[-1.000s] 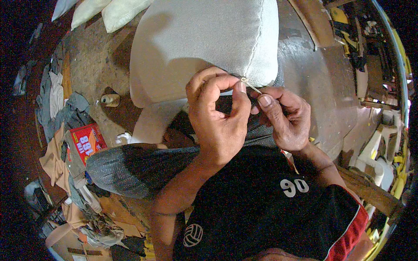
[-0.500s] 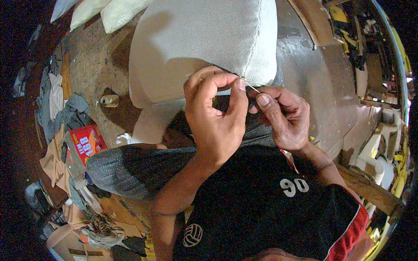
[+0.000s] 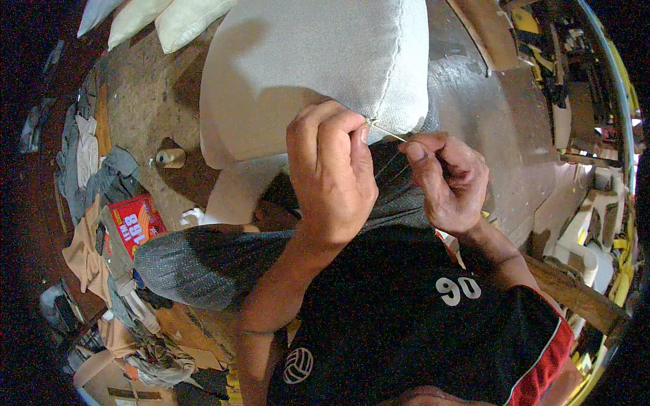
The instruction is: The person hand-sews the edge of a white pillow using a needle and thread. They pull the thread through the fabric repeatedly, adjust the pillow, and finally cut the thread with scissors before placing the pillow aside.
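A pale grey, woven-fabric cushion [image 3: 291, 61] stands in front of me, with a stitched seam running down its right side to the near corner. At that corner my left hand [image 3: 332, 176] is closed, thumb and fingertips pinching the fabric edge. From the pinch a thin, straight, pale needle [image 3: 388, 133] slants down to the right. Its outer end sits between the thumb and forefinger of my right hand [image 3: 452, 184], whose other fingers are curled. The fingers hide the needle's ends, and I cannot make out any thread on it.
On the floor to the left are a thread spool [image 3: 170, 158], a red packet [image 3: 137, 220] and heaped cloth scraps [image 3: 112, 176]. White pillows [image 3: 193, 24] lie at the far left. A wooden beam [image 3: 575, 298] and a white frame part [image 3: 586, 250] are on the right.
My left hand has turned, its fingers drawing closer to the thumb. My right hand has shifted slightly right, and more of the needle shows between the hands. The cushion has barely moved.
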The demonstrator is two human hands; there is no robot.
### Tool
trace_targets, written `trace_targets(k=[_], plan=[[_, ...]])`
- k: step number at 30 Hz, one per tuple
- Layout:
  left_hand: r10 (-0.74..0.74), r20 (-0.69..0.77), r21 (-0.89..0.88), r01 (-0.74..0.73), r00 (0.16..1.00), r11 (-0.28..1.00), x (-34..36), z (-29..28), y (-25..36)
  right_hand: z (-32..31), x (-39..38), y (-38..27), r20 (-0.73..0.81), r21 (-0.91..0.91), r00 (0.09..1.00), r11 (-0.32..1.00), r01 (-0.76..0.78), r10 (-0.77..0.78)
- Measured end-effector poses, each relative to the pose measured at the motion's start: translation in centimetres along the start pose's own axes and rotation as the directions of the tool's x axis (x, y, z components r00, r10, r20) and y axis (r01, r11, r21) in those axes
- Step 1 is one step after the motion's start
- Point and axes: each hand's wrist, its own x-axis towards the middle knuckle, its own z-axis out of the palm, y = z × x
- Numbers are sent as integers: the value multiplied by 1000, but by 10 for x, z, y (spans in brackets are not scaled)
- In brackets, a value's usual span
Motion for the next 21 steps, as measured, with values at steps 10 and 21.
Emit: trace_targets(k=[10, 21], plan=[[63, 35, 26, -64, 997, 998, 2, -4, -9, -12, 22, -13, -17, -332, 940, 889, 315, -340], [51, 27, -8, -51, 998, 999, 4, -4, -8, -9, 47, -28, 342, -411, 855, 757, 509, -390]])
